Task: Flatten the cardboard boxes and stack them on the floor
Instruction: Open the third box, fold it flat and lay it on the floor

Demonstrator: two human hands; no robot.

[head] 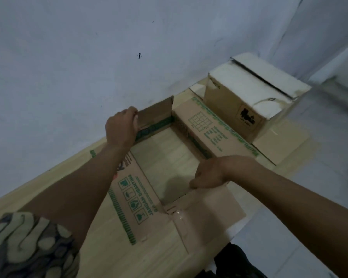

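Note:
An opened brown cardboard box [135,201] with green print stands on a pale wooden surface, with no bottom, so the wood shows through its middle. Its flaps spread outward on all sides. My left hand [122,127] grips the far-left flap, which stands upright. My right hand [209,173] pinches the top edge of the near-right wall at a corner. A second box [247,103], still assembled with its top flaps closed and a black logo on its side, sits at the back right.
A pale blue wall [88,57] runs along the far side of the wooden surface [113,251]. Grey floor [319,167] lies to the right. A flat piece of cardboard [279,145] lies under the second box. Something dark [235,259] sits at the bottom edge.

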